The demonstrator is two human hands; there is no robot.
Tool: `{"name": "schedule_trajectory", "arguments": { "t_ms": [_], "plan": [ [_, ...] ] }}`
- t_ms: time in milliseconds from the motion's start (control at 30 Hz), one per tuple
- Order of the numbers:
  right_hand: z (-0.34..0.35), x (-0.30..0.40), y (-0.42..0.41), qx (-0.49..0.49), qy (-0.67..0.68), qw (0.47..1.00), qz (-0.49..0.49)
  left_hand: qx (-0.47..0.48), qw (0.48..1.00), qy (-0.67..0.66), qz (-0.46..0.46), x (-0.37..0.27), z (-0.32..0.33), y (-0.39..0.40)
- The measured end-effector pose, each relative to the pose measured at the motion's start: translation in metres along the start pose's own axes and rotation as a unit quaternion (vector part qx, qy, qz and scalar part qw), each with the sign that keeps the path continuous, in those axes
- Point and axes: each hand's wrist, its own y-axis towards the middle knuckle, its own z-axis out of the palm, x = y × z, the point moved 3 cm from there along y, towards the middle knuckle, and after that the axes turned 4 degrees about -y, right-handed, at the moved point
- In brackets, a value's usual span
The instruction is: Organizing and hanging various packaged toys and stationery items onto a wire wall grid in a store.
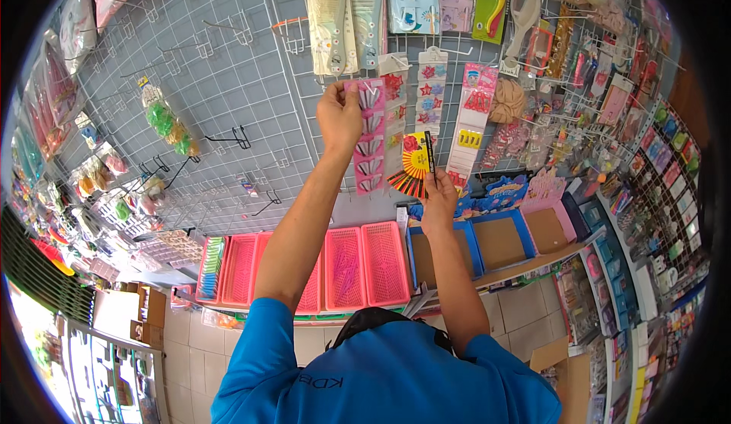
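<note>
My left hand (340,117) pinches the top left edge of a long pink card (369,133) of small dark-and-silver hair accessories in clear packaging. The card hangs upright before the wire grid wall (240,76); whether it rests on a hook, I cannot tell. Lower and to the right, my right hand (441,198) grips a yellow card with a red-and-black fan-shaped fringe (416,164), apparently a hairpin pack. Behind these hang a strip card with red star clips (394,84), another star clip card (429,90) and a card with red and yellow snap clips (473,110).
Packaged combs (328,21) hang above my hands. Below stand pink plastic baskets (386,264), blue display boxes (505,241) and a pink box (548,224) on a shelf. Bare hooks (231,138) jut from the grid at left. Hanging goods crowd both sides; a cardboard box (565,372) stands lower right.
</note>
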Motion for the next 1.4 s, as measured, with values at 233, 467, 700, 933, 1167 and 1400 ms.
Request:
{"name": "schedule_trajectory", "arguments": {
  "t_ms": [233, 467, 700, 933, 1167, 1400],
  "plan": [
    [-0.035, 0.005, -0.017, -0.022, -0.017, 0.999, 0.029, -0.085, 0.986, 0.115, 0.085, 0.011, 0.005, 0.013],
    [-0.063, 0.017, -0.041, -0.024, -0.014, 0.998, 0.063, -0.073, 0.987, 0.082, 0.114, 0.016, 0.007, 0.011],
    [-0.095, 0.017, -0.064, -0.064, -0.012, 0.992, 0.11, -0.073, 0.916, 0.248, 0.307, 0.002, -0.014, -0.043],
    [-0.1, 0.012, -0.062, -0.04, 0.084, 0.982, 0.165, 0.118, 0.839, 0.414, 0.333, -0.019, 0.031, -0.04],
    [-0.089, 0.017, -0.069, 0.006, 0.136, 0.972, 0.189, 0.101, 0.752, 0.501, 0.417, 0.004, 0.025, -0.028],
    [-0.089, 0.012, -0.081, 0.037, 0.144, 0.968, 0.2, 0.137, 0.709, 0.53, 0.445, 0.01, 0.014, -0.028]
  ]
}}
